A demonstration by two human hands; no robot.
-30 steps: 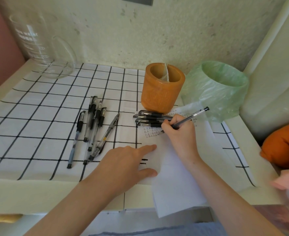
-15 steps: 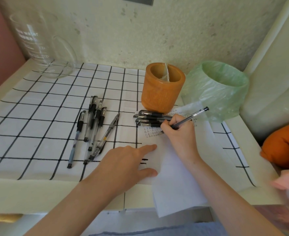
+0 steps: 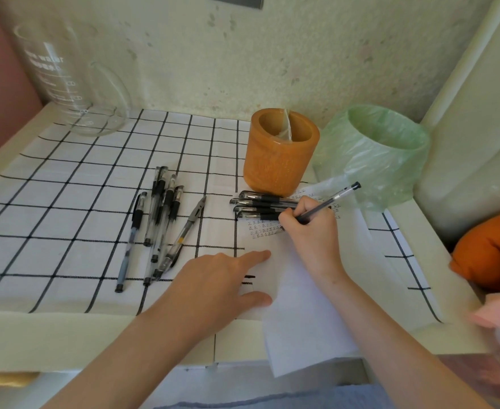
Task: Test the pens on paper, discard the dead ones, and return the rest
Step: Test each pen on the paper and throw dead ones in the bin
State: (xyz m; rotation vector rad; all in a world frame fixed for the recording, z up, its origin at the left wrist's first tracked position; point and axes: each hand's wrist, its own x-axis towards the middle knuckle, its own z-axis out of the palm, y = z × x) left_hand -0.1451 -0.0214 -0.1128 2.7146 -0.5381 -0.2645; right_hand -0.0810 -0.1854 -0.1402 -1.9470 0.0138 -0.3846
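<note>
Gripping pen [image 3: 325, 205] in right hand [image 3: 310, 231], tip on paper [image 3: 301, 305]

Right hand [image 3: 310, 231]: I see it gripping a black pen [image 3: 328, 202], tip down on white paper [image 3: 301, 320] among small written marks.
Left hand [image 3: 213, 287]: flat, fingers straight, pressing the paper's left edge.
Beyond the right fingers: stacked pens [image 3: 260, 206], then an orange holder [image 3: 278, 160].
Left of the left fingertips: loose pens [image 3: 160, 219] on checked cloth [image 3: 65, 202].
Right of the right fingers: green-lined bin [image 3: 381, 154].
</note>
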